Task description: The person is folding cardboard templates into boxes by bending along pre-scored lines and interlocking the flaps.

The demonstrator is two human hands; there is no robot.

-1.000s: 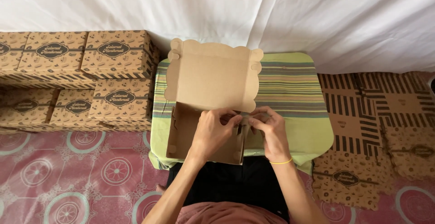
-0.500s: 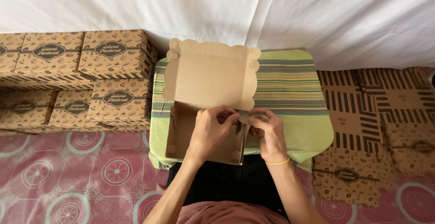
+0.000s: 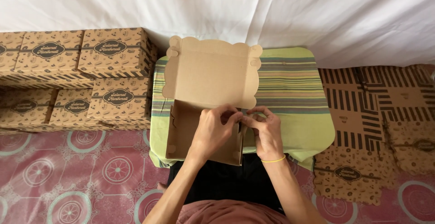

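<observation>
Pinching cardboard box (image 3: 199, 101) right wall — left hand (image 3: 213, 131), right hand (image 3: 267, 131) both gripping.

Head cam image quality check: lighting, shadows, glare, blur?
Head view: soft, even daylight, no glare; white sheet bright but its folds still show. Faint shadows only under the left hand and right hand and inside the half-folded box. Focus sharp across the frame, no motion blur on the hands. Stacked boxes lean slightly at the left edge, mild wide-angle distortion.

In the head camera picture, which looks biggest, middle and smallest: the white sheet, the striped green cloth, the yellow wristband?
1. White sheet
2. Striped green cloth
3. Yellow wristband
</observation>
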